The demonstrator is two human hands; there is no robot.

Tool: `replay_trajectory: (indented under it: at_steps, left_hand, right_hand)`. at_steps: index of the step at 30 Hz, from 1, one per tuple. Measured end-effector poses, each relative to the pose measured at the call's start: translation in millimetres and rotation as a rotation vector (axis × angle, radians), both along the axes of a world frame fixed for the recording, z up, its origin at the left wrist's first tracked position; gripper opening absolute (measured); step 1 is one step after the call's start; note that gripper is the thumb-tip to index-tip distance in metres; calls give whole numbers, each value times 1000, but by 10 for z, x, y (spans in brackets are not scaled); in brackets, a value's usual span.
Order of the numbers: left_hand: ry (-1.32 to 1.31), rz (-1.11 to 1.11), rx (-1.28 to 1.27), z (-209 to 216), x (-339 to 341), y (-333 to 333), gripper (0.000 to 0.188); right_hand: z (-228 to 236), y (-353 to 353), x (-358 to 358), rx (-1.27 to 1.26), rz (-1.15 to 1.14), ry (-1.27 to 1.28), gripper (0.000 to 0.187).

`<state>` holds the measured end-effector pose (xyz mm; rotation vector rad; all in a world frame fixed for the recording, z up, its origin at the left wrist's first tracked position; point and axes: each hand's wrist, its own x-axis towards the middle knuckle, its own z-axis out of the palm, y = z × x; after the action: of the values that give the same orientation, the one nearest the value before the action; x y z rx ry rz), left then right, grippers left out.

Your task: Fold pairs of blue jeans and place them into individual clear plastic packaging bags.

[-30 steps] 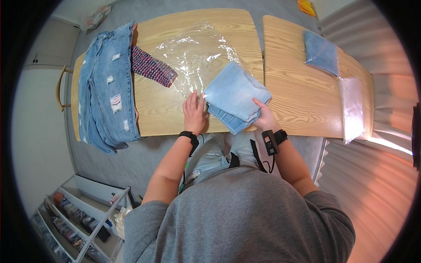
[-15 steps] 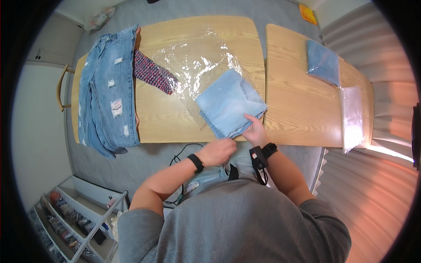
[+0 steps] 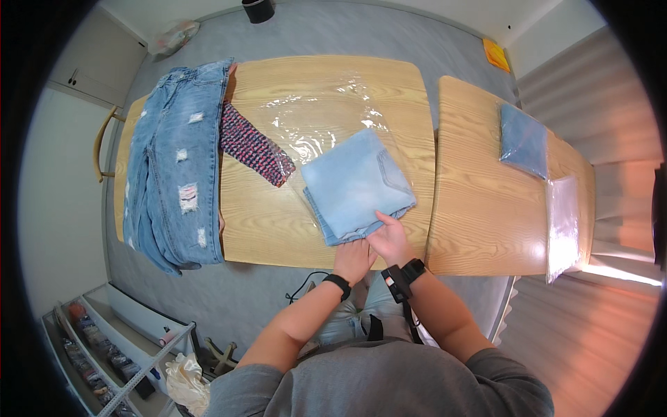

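Observation:
A folded pair of light-blue jeans (image 3: 358,184) lies near the front edge of the wooden table, with a back pocket facing up. My right hand (image 3: 390,240) grips its near edge, thumb on top and fingers underneath. Close beside it, my left hand (image 3: 353,260) reaches to the same edge; its fingertips go out of sight beneath the denim. A clear plastic bag (image 3: 306,125) spreads flat around and beyond the folded jeans. I cannot tell whether any of the denim is inside it.
Ripped blue jeans (image 3: 177,160) hang over the table's left end, by a red-and-navy knitted piece (image 3: 253,149). On the right-hand table (image 3: 469,201) are a bagged blue garment (image 3: 524,141) and clear packaging (image 3: 561,222). Metal shelving (image 3: 132,375) stands at lower left.
My left hand has moved from short of the table edge to the folded jeans' near edge. My right hand keeps its grip. The whole view has shifted, showing more of the far floor.

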<state>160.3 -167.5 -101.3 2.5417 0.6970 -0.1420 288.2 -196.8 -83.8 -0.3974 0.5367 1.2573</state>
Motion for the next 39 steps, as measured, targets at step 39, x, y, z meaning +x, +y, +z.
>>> replay_trajectory:
  at_steps: [39]
  left_hand:
    - [-461, 616, -407, 776, -724, 1232, 32]
  right_hand:
    - [750, -346, 1340, -357, 730, -1200, 28]
